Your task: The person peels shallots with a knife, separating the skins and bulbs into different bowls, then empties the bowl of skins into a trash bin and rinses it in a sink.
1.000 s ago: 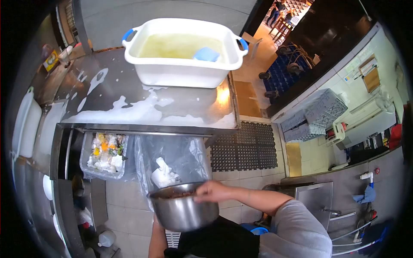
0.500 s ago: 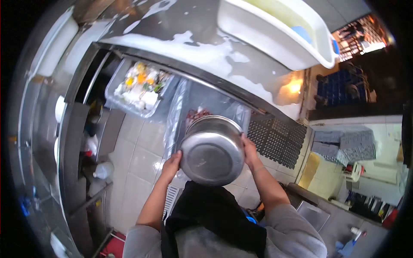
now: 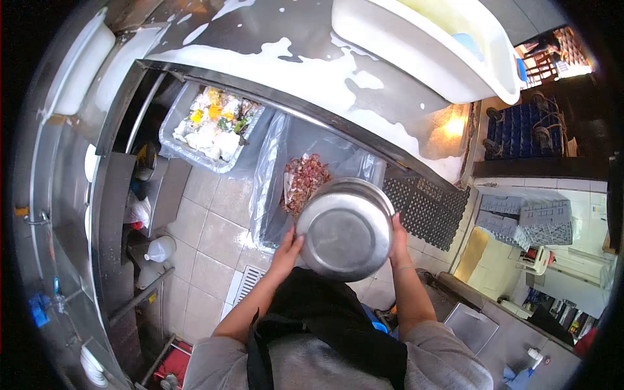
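Steel bowl (image 3: 346,229) is tipped right over, dull scuffed bottom facing up, mouth toward the clear bag (image 3: 279,162) with reddish scraps (image 3: 304,180) in it. Left hand (image 3: 288,247) and right hand (image 3: 398,238) clamp its opposite rims, fingers wrapped on. Bowl sits just below the foamy counter (image 3: 312,71) edge, bag touching that edge. Tiled floor (image 3: 208,240) on the left is open, black mat (image 3: 422,208) on the right.
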